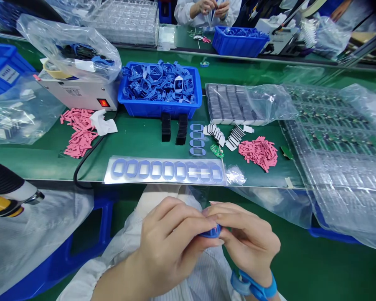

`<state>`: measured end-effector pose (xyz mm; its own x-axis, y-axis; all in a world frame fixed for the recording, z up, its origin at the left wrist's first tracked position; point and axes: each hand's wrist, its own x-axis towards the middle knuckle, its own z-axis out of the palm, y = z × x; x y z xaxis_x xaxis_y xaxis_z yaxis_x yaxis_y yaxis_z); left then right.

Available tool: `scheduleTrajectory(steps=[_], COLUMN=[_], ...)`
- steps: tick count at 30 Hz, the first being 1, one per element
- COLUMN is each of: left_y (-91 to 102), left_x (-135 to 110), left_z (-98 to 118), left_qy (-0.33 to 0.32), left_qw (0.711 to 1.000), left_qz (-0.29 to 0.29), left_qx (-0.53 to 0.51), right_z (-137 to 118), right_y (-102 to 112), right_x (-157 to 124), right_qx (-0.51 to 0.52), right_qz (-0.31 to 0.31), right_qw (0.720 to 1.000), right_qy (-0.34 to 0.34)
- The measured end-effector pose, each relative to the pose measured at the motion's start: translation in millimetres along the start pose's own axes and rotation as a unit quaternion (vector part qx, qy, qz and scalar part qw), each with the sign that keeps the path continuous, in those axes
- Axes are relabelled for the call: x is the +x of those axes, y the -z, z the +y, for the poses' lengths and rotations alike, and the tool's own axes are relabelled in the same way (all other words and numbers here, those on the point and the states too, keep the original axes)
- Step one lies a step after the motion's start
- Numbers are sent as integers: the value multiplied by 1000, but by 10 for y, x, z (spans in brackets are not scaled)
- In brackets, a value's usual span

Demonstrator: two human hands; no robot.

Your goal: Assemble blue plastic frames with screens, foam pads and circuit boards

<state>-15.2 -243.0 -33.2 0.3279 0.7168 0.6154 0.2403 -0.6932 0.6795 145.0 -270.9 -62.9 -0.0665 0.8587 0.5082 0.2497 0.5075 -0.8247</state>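
Observation:
Both hands meet over my lap, just below the bench's front edge, around a small blue plastic housing (212, 232). My left hand (172, 238) pinches it from the left side, thumb beneath and fingers on top. On the other side my right hand (247, 236) grips it with thumb and fingertips. The fingers cover most of the part, so only its ribbed lower edge shows. Closest on the bench lies a clear strip (106, 177) carrying several blue-grey rounded frames. Four-sided openings show white in their middles.
Behind the strip stands a blue bin (159, 109) of blue plastic parts. Pink strips lie in piles (258, 153) (81, 133) on both sides. Clear trays (338, 184) of circuit boards overhang the right edge. A white box (78, 94) has a lit red switch. Opposite, a co-worker's hands (214, 8) are busy.

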Motion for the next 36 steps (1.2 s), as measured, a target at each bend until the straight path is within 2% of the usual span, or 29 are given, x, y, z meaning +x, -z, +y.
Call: scheduleTrajectory(steps=[4, 9, 12, 15, 18, 20, 23, 27, 31, 36], left_y=[-30, 9, 4, -18, -22, -15, -6, -27, -57, -39], left_x=[-32, -62, -74, -93, -119, -135, -157, -180, -169, -117], left_z=[-82, -194, -211, -203, -205, -214, -222, -210, -204, -219], left_qy=[32, 29, 41, 67, 80, 78, 97, 154, 202, 265], left_qw=[999, 997, 996, 997, 997, 997, 995, 986, 976, 954], left_qz=[12, -73, -70, -34, -9, -5, -7, -20, -25, -66], left_qx=[-30, 15, 29, 6, 0, 0, -23, -65, -81, -120], right_z=[8, -1, -33, -60, -66, -63, -50, -15, 33, 66], right_y=[62, 112, 43, -64, -131, -133, -72, 61, 143, 140], right_x=[-2, 86, 110, 77, 39, 37, 62, 71, 54, 71], right_qx=[-68, -104, -131, -160, -125, -78, 3, 76, 85, 67], right_qz=[-29, -60, -25, 48, 109, 119, 99, 34, 12, 6], right_qw=[997, 993, 991, 985, 979, 979, 979, 974, 969, 973], right_qy=[22, 8, -1, -48, -117, -147, -177, -213, -230, -220])
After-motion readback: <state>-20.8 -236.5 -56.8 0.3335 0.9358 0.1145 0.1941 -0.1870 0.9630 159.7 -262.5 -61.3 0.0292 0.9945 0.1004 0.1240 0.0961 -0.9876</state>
